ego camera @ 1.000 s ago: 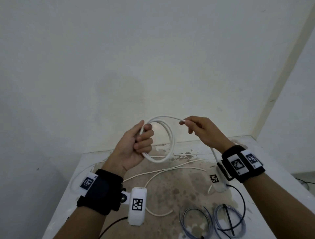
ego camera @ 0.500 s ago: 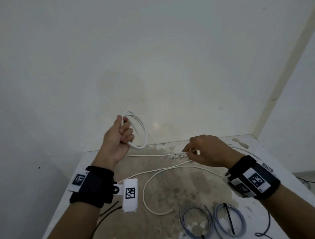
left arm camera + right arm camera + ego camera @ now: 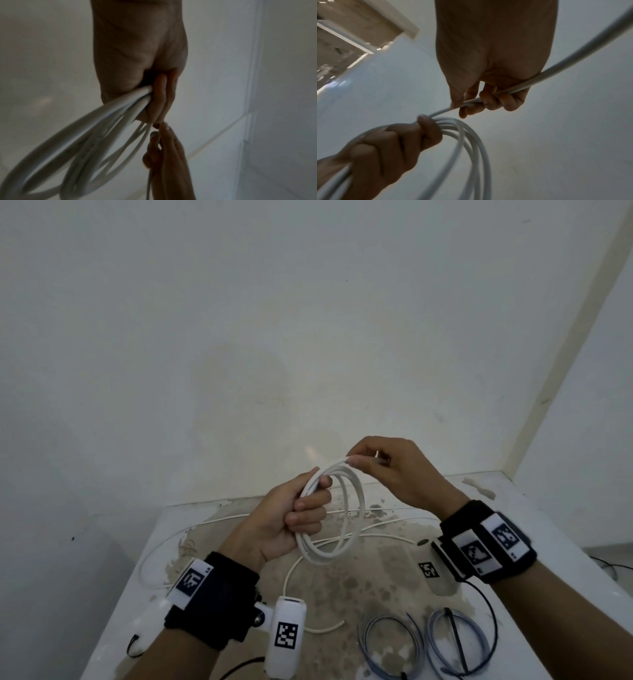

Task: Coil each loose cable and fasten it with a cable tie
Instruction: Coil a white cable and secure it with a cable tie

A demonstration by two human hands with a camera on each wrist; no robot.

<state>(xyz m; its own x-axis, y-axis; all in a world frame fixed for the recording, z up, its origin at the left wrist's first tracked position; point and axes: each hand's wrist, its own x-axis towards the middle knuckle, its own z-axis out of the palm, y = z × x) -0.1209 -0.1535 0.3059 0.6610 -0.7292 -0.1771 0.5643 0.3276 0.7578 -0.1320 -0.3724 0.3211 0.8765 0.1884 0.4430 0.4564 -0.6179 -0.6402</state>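
A white cable (image 3: 356, 508) hangs in several loops above the table, and my left hand (image 3: 298, 508) grips the bundle of loops (image 3: 96, 128) with curled fingers. My right hand (image 3: 383, 467) pinches the free strand (image 3: 488, 98) at the top of the coil, just right of the left hand (image 3: 399, 140). The rest of the white cable (image 3: 287, 580) trails loose over the stained tabletop. Two grey coiled cables (image 3: 390, 642) lie at the front; the right one (image 3: 479, 642) has a black cable tie (image 3: 455, 638) across it.
The white table (image 3: 548, 508) is stained brown in the middle and stands in a corner of white walls. Black wires from the wrist cameras (image 3: 486, 604) hang near the front right. A wrist camera housing (image 3: 286, 638) sits below my left wrist.
My right hand rose from the tabletop with the strand and laid another loop against the coil. My left hand dropped lower and toward the middle, still gripping the loops.
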